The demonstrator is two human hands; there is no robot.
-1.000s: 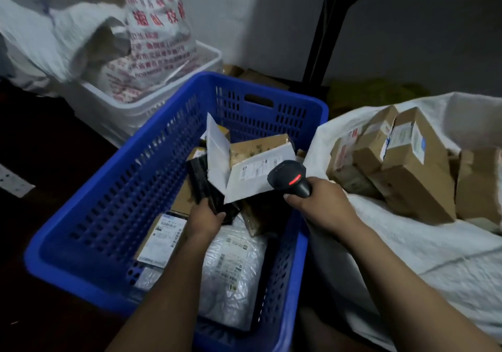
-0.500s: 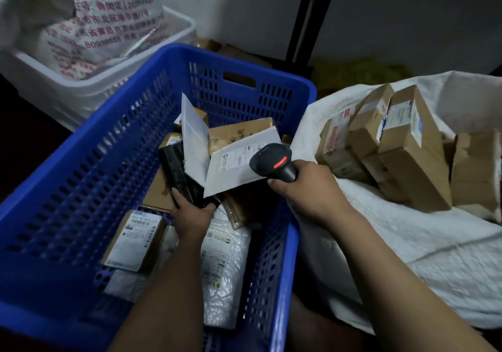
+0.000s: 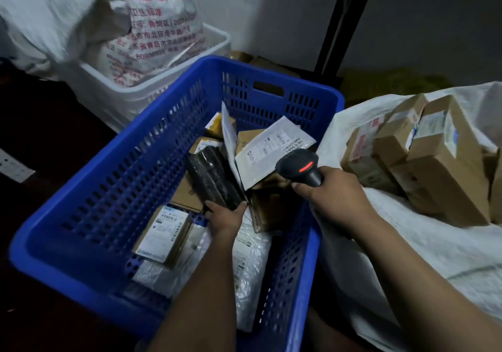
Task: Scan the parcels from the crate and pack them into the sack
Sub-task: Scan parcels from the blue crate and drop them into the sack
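Parcels (image 3: 187, 194), a loose heap of boxes and bags, lie in the blue perforated plastic crate (image 3: 114, 188) at the centre. Behind it on the far left, a printed white bag (image 3: 160, 31) sits in a white plastic basket (image 3: 217, 39).

Inside the crate, going from the left, a labelled cardboard box (image 3: 163, 232) lies flat. Next to it the left hand (image 3: 225, 218) grips the near end of a black film-wrapped parcel (image 3: 214, 180), fingers and thumb curled around it. Just to the right, a white flat mailer (image 3: 271, 145) leans with its label facing up. The right hand (image 3: 334, 194) is wrapped around the handle of a black handheld scanner (image 3: 298, 165), whose head, red light lit, sits at the mailer's lower edge.

Little has changed over the last second. The left hand keeps the same hold, and the scanner has stayed by the mailer, whose label seems to have turned a bit further toward it. In this dim light I cannot tell whether the beam lands on the barcode.

This looks like the scanning step, with nothing carried across in that time. The crate holds many parcels yet. On the right, the white woven sack (image 3: 423, 245) lies open with brown cardboard boxes (image 3: 445, 161) already in it.
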